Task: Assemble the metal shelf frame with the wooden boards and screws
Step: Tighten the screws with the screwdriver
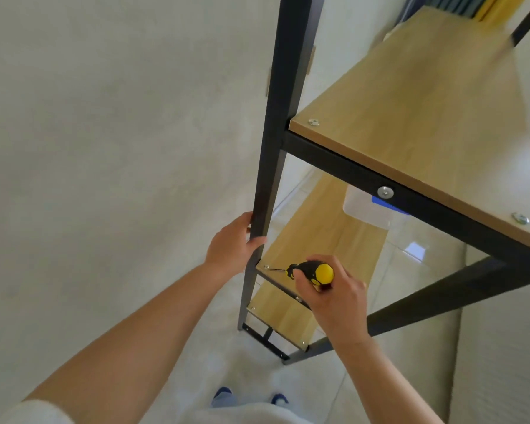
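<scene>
A black metal shelf frame (pixel 276 123) stands upright with several wooden boards on it. My left hand (pixel 231 243) grips the frame's front left post just above the middle board (pixel 318 240). My right hand (pixel 331 289) holds a yellow and black screwdriver (pixel 311 270); its thin tip points at a screw (pixel 266 266) in the middle board's front left corner. The upper board (pixel 426 111) carries screws at its front corners (pixel 313 121). A lower board (pixel 283 316) sits near the floor.
A white wall fills the left side. A translucent plastic box (pixel 364 206) with a blue patch sits on the tiled floor behind the shelf. A pale sofa-like surface (pixel 502 347) lies to the right. My blue shoes (pixel 224 394) show at the bottom.
</scene>
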